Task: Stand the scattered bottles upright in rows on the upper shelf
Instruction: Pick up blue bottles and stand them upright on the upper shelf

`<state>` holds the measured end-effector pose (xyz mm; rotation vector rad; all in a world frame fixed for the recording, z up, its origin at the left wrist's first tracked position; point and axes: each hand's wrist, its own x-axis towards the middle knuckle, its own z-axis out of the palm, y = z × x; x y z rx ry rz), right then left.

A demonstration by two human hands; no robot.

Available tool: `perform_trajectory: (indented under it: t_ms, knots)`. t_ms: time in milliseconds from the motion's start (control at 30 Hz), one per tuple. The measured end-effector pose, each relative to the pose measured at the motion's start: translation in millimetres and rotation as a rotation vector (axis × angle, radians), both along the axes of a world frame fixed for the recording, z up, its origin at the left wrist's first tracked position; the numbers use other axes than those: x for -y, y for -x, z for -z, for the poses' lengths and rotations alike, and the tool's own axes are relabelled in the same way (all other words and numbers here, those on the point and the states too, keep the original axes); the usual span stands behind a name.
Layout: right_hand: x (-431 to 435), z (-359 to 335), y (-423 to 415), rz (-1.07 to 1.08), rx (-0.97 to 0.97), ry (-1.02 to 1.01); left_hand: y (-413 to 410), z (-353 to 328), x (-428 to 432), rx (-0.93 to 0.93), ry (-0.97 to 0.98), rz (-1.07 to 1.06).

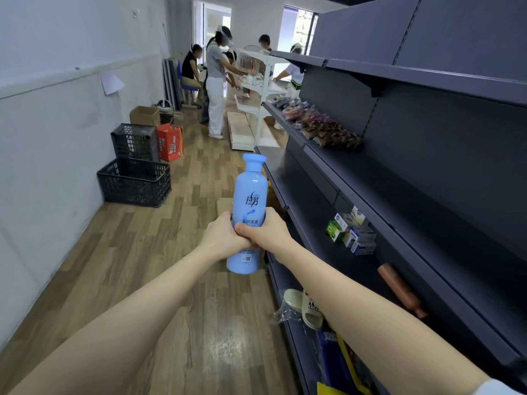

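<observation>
Holding one blue bottle (250,195) upright out over the aisle floor, cap up, beside the shelving and touching no shelf. Gripped round the lower half by left hand (221,238) and right hand (266,232) together, with fingers of both clamped on it and overlapping at the front. Not yet placed.

Checked upper shelf (427,76) (topmost one in view, taken as the target): seen bare along the whole visible stretch, with no bottles standing and no row begun. Near end cut off by the frame edge, so cannot rule out anything there.

Noted one brown bottle (399,289) lying on its side on a lower shelf, well apart from the hands. Judged to be one of the scattered ones, not yet picked up. No further bottles made out. Small boxes (352,232) and snack packets (319,124) on other levels, slippers (302,306) lower down; none part of the job.

Judged progress: early. One bottle in hand, none shelved in view. Left to do: lift blue bottle onto upper shelf, set on its base, fetch brown bottle, line up beside it.
</observation>
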<state>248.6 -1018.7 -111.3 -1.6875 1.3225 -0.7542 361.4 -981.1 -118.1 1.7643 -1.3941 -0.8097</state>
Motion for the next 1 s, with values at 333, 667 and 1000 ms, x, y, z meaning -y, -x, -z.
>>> perform_trajectory:
  t_ms: [333, 667, 1000]
  knots:
    - [43, 7, -1, -0.039, -0.001, -0.006, 0, 2, 38, -0.020, -0.030, 0.010]
    - [127, 10, -1, -0.047, -0.015, -0.027, 2, 2, 115, -0.022, -0.027, 0.022]
    - [217, 10, -2, -0.051, -0.049, -0.040, 0, 6, 205, -0.052, -0.044, 0.006]
